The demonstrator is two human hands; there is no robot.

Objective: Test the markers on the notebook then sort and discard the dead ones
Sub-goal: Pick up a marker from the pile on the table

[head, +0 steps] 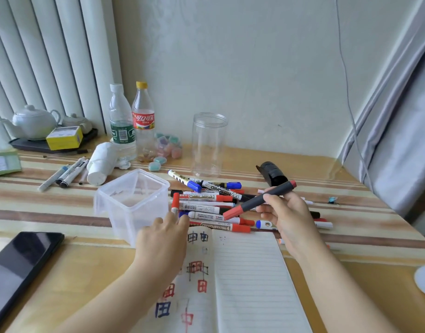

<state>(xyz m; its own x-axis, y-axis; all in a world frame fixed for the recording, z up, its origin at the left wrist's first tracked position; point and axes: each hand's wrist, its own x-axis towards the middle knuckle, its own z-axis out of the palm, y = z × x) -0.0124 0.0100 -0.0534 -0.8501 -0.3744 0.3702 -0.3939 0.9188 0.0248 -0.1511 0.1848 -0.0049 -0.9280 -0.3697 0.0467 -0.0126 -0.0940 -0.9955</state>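
The right hand [287, 213] holds a grey marker with red caps [259, 200] in curled fingers, lifted just above the pile of whiteboard markers [212, 205] behind the open notebook [250, 280]. The left hand [162, 239] reaches to the pile's left end — its fingertips touch a marker there, though whether they pinch it I cannot tell. A clear square tub [132, 200] stands just left of the pile; the notebook's left page carries red and blue test marks.
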